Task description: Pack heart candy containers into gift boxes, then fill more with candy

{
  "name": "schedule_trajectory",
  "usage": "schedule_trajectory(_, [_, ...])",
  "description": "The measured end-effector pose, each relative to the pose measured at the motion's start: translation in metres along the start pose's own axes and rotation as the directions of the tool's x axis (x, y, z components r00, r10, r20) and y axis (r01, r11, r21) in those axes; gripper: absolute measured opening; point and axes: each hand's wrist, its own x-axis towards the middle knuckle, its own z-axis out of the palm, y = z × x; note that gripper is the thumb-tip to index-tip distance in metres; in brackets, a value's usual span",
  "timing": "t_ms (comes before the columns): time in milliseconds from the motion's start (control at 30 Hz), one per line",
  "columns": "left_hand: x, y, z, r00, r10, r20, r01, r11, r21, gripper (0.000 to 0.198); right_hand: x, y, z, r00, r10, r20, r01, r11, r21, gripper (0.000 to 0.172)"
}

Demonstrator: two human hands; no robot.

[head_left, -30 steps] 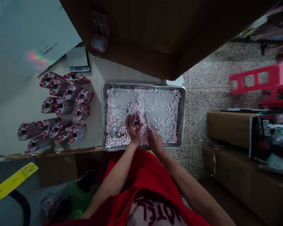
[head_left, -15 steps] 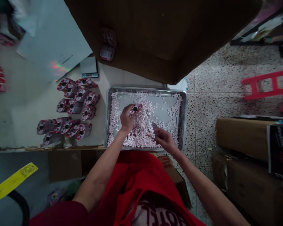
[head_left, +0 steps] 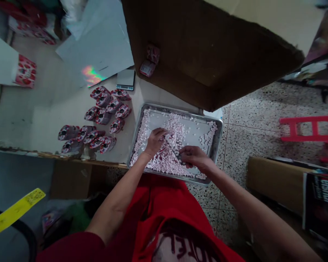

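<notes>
At half past nine from the centre of the metal tray (head_left: 191,136), small printed packets (head_left: 102,116) are standing in groups on the table. The scale (head_left: 125,79) lies between ten and eleven. Inside the tray, toward nine, the left hand (head_left: 153,141) has its fingers closed on one packet (head_left: 168,135), partly hidden, above the pale pink pellets (head_left: 164,163). Toward four, the right hand (head_left: 194,156) bends its fingers tightly around a greyish object (head_left: 180,157), too unclear to name. At three, well apart, is a red stool (head_left: 303,138).
</notes>
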Motion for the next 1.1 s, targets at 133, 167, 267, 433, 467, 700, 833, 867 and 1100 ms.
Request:
schedule_trajectory(133, [0.002, 0.000, 0.000, 1.000, -0.023, -0.002, 0.023, 0.999, -0.025, 0.048, -0.004, -0.018, 0.001, 0.998, 0.063, -0.002, -0.063, 0.998, -0.027, 0.027])
schedule_trajectory(167, [0.003, 0.001, 0.000, 0.999, -0.035, -0.004, 0.035, 0.999, -0.033, 0.047, -0.006, -0.021, 0.001, 0.998, 0.068, 0.008, -0.068, 0.997, -0.023, 0.027])
schedule_trajectory(267, [0.002, 0.004, -0.001, 0.997, -0.076, -0.023, 0.074, 0.995, -0.071, 0.042, -0.017, -0.022, -0.003, 0.997, 0.056, 0.049, -0.056, 0.998, 0.003, 0.034])
schedule_trajectory(433, [-0.014, 0.011, 0.000, 0.971, -0.226, -0.078, 0.199, 0.944, -0.263, 0.034, -0.031, 0.017, -0.021, 0.999, -0.053, -0.004, 0.053, 0.996, -0.072, 0.041])
schedule_trajectory(467, [-0.016, 0.010, 0.001, 0.955, -0.277, -0.105, 0.235, 0.924, -0.303, 0.035, -0.028, 0.030, -0.028, 0.991, -0.099, -0.089, 0.082, 0.981, -0.175, 0.040])
schedule_trajectory(700, [0.016, -0.009, 0.004, 0.809, -0.413, -0.418, 0.273, 0.894, -0.356, 0.042, 0.055, 0.098, -0.076, 0.760, -0.457, -0.463, -0.208, 0.503, -0.839, 0.040])
schedule_trajectory(833, [0.023, -0.009, -0.004, 0.874, -0.384, -0.298, 0.254, 0.884, -0.393, 0.041, 0.080, 0.107, -0.075, 0.751, -0.506, -0.423, -0.161, 0.482, -0.861, 0.040])
schedule_trajectory(867, [0.021, -0.007, -0.005, 0.886, -0.370, -0.280, 0.255, 0.892, -0.374, 0.040, 0.081, 0.108, -0.073, 0.747, -0.511, -0.424, -0.150, 0.493, -0.857, 0.039])
schedule_trajectory(1100, [0.015, -0.002, -0.013, 0.885, -0.390, -0.256, 0.268, 0.874, -0.404, 0.037, 0.082, 0.112, -0.069, 0.726, -0.504, -0.468, -0.146, 0.553, -0.821, 0.040])
